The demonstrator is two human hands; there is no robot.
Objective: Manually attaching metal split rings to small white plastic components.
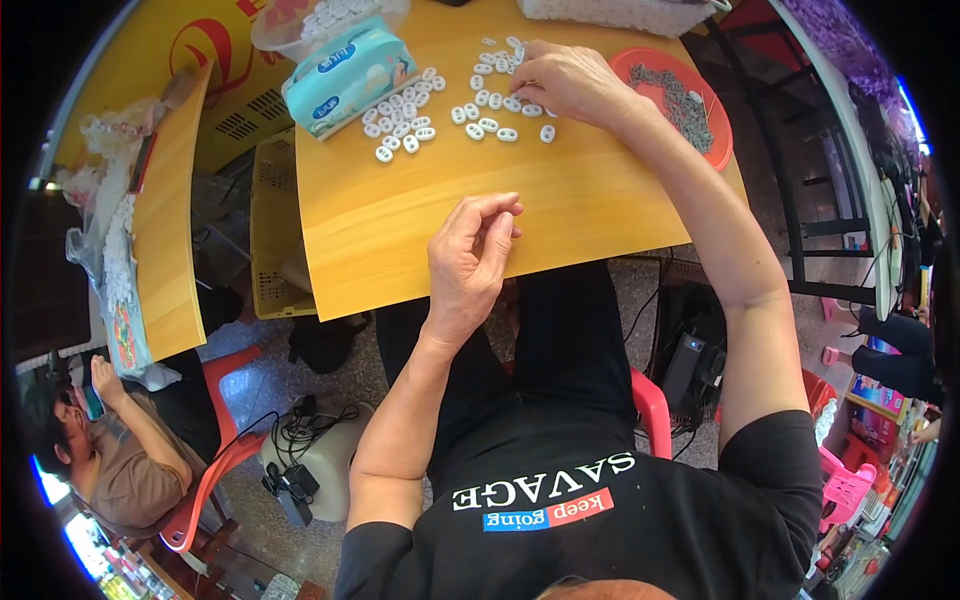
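Note:
Small white oval pieces (488,125), each with two dark holes, lie scattered over the far part of the yellow wooden table (400,240). My right hand (575,85) reaches across to them, its fingers bent down among the pieces; what its fingertips grip, if anything, is hidden. Above the near table edge is my left hand (468,255), with thumb and fingers drawn together. Whatever sits in that pinch does not show. A second cluster of white pieces (402,115) lies left of the first. Beside my right wrist stands a red plate (724,140) heaped with small grey metal parts (680,110).
A turquoise tissue pack (350,78) borders the left cluster. Behind it is a clear tub (275,35) of white pieces, and a white basket (620,12) stands at the far edge. Another person (140,450) sits at lower left by a second table (175,230).

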